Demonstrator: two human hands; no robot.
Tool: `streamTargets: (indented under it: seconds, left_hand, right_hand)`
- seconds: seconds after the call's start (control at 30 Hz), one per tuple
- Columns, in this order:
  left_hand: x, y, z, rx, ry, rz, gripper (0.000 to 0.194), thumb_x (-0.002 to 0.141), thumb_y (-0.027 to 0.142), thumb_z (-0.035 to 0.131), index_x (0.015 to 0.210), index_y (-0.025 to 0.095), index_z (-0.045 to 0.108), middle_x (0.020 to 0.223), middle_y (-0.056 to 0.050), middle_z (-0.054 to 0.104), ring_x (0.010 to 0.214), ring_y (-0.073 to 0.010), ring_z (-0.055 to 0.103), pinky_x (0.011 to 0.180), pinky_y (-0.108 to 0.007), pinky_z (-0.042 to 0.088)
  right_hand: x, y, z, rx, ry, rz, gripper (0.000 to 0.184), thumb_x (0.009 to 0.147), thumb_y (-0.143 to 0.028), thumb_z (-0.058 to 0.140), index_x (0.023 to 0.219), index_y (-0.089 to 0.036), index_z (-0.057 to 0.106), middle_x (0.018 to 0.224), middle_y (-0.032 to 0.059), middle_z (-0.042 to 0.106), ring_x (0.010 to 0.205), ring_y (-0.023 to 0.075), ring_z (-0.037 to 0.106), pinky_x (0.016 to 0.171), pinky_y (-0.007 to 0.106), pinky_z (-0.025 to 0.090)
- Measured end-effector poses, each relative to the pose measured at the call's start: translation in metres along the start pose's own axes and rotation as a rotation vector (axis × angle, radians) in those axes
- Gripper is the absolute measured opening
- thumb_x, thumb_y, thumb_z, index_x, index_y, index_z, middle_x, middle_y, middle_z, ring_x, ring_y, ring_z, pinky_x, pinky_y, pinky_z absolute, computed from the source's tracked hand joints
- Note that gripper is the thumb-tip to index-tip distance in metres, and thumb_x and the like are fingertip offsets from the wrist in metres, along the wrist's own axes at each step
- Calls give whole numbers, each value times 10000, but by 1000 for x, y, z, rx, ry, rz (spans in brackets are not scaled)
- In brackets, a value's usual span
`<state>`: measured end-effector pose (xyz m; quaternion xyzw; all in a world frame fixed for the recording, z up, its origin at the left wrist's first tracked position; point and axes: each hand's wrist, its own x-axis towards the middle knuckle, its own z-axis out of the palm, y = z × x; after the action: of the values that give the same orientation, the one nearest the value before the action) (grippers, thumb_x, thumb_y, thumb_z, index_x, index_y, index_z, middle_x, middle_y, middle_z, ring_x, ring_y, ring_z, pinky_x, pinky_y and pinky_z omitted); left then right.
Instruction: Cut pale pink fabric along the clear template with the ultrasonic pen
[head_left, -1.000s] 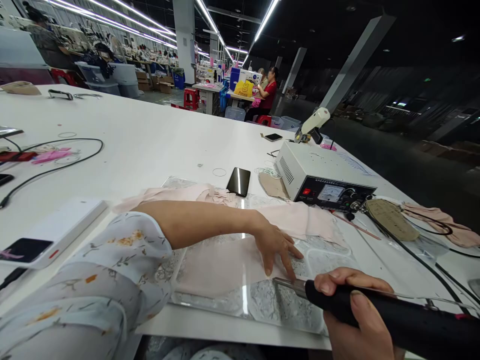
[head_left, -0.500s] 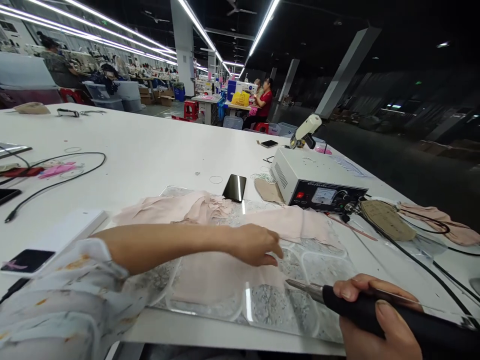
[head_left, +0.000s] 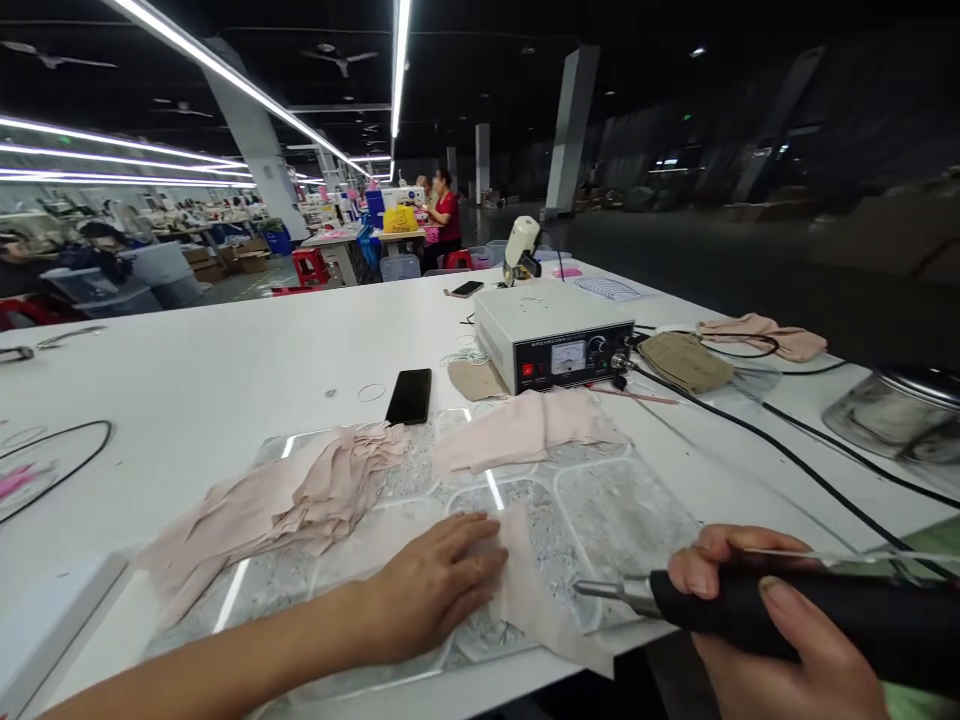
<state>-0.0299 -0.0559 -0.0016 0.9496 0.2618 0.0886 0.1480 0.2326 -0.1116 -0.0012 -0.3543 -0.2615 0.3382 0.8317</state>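
Observation:
My left hand [head_left: 435, 585] lies flat with fingers stretched on a pale pink fabric piece [head_left: 525, 590], which rests on a scratched glass plate [head_left: 615, 510] at the table's near edge. My right hand [head_left: 765, 620] is wrapped round a black-handled cutting tool [head_left: 750, 605]; its metal tip [head_left: 600, 590] sits just right of the fabric. A heap of pink fabric pieces [head_left: 292, 500] lies to the left on the plate. Another pink fabric stack [head_left: 525, 430] lies at the plate's far side.
A white control box [head_left: 555, 335] with a dial stands behind the plate, black cables [head_left: 787, 450] running from it. A black phone [head_left: 410, 396] lies left of it. A metal pot [head_left: 892, 410] is at right. People sit at sewing tables far off.
The view has swung left and lifted. My left hand drew back toward me and now lies flat on the near fabric piece. My right hand keeps holding the tool.

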Motion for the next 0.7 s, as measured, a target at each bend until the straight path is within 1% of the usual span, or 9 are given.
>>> streamTargets:
  seconds: [0.03, 0.1, 0.17, 0.27, 0.4, 0.57, 0.7]
  left_hand:
    - [0, -2, 1, 16, 2, -5, 395, 999, 300, 453, 1363, 178, 547, 1448, -135, 482, 1354, -286, 445, 1124, -449, 404]
    - [0, -4, 3, 40, -9, 15, 411, 996, 307, 468, 1378, 170, 533, 1458, -140, 469, 1363, -292, 433, 1119, -454, 410]
    - [0, -4, 5, 55, -19, 32, 414, 999, 310, 467, 1386, 173, 523, 1468, -135, 458, 1369, -286, 427, 1122, -449, 404]
    - [0, -4, 5, 65, -19, 33, 414, 1003, 302, 465, 1397, 183, 509, 1476, -119, 452, 1370, -269, 428, 1126, -431, 398]
    - [1, -5, 3, 79, -30, 35, 417, 1004, 300, 461, 1398, 167, 504, 1480, -126, 445, 1373, -265, 423, 1135, -431, 383]
    - [0, -6, 4, 88, -68, 29, 422, 1006, 308, 455, 1394, 150, 504, 1493, -129, 425, 1397, -256, 386, 1150, -425, 362]
    - [-1, -7, 6, 83, -85, 14, 433, 1002, 316, 472, 1410, 173, 487, 1504, -124, 409, 1400, -262, 380, 1159, -447, 339]
  right_hand:
    - [1, 3, 3, 17, 42, -26, 133, 655, -252, 598, 764, -225, 527, 670, -24, 516, 449, 117, 480, 417, 303, 414]
    - [4, 11, 7, 57, 104, -29, 163, 613, -250, 609, 746, -216, 522, 665, -27, 534, 440, 111, 480, 410, 288, 411]
    - [6, 20, 9, 94, 128, -12, 191, 588, -245, 633, 744, -208, 529, 674, -25, 554, 446, 110, 495, 414, 281, 423]
    - [7, 30, 10, 128, 125, -8, 196, 592, -249, 657, 746, -202, 544, 682, -24, 566, 470, 114, 522, 428, 273, 440]
    - [5, 37, 12, 139, 104, -17, 171, 626, -265, 649, 754, -203, 554, 694, -23, 566, 494, 114, 534, 440, 262, 445]
    - [4, 39, 19, 148, 81, -20, 161, 646, -273, 634, 763, -205, 548, 699, -25, 554, 486, 108, 524, 441, 263, 448]
    - [5, 37, 23, 162, 77, 3, 160, 638, -273, 633, 752, -202, 545, 683, -28, 542, 475, 106, 521, 443, 267, 454]
